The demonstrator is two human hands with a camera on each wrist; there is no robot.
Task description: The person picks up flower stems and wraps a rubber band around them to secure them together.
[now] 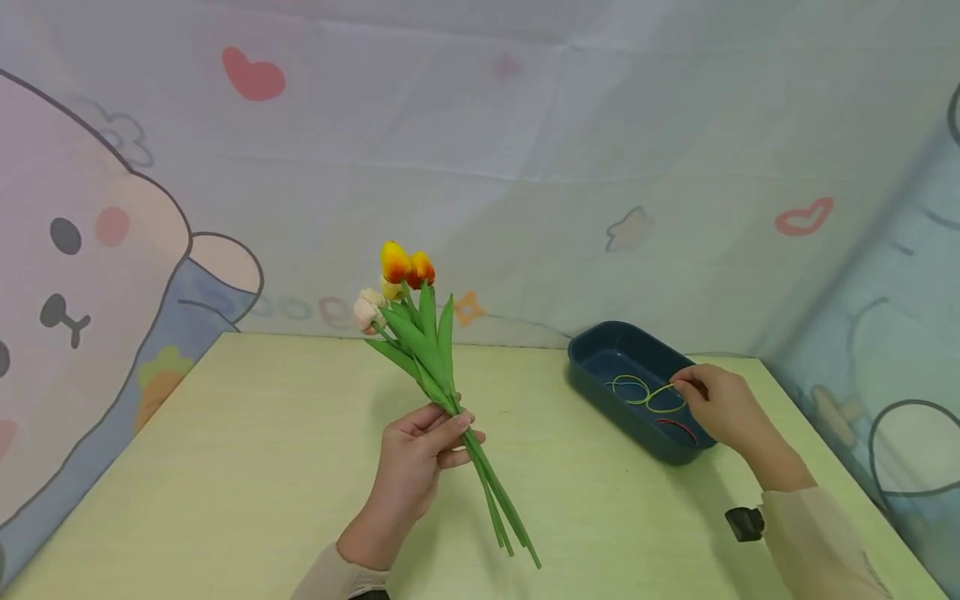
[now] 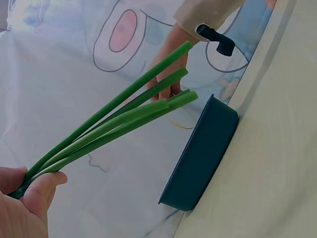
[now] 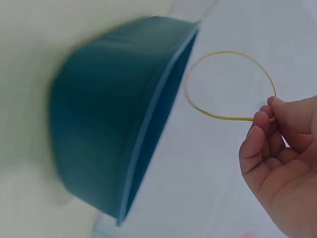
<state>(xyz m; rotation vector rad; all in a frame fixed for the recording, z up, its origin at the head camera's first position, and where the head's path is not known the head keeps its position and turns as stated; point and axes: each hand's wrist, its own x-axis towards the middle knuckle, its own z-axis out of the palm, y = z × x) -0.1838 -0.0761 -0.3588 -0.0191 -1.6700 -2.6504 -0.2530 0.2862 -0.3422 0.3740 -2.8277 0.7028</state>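
Note:
My left hand [image 1: 420, 454] grips a bunch of artificial tulips [image 1: 408, 321] by the green stems [image 2: 114, 126], holding them tilted above the pale green table [image 1: 247, 467]. The blooms are yellow-orange and cream. My right hand [image 1: 716, 404] hovers over the dark blue tray [image 1: 592, 354] at the right and pinches a yellow rubber band [image 3: 230, 84] between thumb and fingertips. More bands, green and red [image 1: 675, 427], lie inside the tray.
A cartoon-printed cloth backdrop [image 1: 480, 167] rises behind and on both sides of the table. The tray [image 3: 114, 124] stands near the table's far right corner. A small black wrist-camera mount [image 1: 744, 523] shows on my right sleeve.

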